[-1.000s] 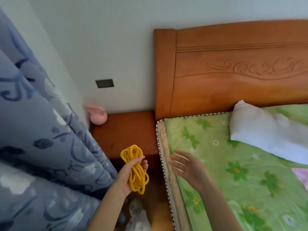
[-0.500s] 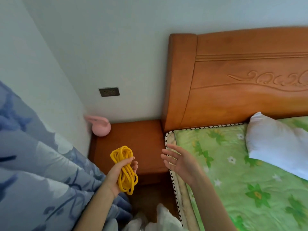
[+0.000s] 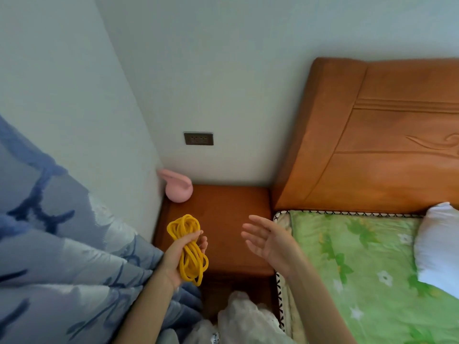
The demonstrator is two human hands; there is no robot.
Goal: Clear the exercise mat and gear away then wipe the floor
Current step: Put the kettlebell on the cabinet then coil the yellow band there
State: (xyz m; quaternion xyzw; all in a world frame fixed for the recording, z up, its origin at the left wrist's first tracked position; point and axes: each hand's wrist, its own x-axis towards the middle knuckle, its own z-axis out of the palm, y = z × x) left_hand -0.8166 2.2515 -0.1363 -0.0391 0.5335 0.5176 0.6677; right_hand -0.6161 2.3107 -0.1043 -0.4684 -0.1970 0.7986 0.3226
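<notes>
Left hand [image 3: 179, 254]: fingers curled round a bundle of yellow cord [image 3: 189, 249], held above the bedside bench [image 3: 231, 219].
Right hand [image 3: 269, 240]: released, fingers spread and straight, holding nothing, above the bench's right edge.
Cord: coiled loops, long axis running roughly away from the viewer, slightly tilted.
Surroundings: pink kettlebell [image 3: 177, 187] in the bench's far left corner; blue curtain [image 3: 62, 256] left; bed [image 3: 360, 269] with white pillow [image 3: 437, 247] right; wall socket [image 3: 198, 138] above.

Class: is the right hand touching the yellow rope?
Apart. In the head view the open right hand hovers beside the rope, with bare nightstand visible between them; only the left hand grips it.
</notes>
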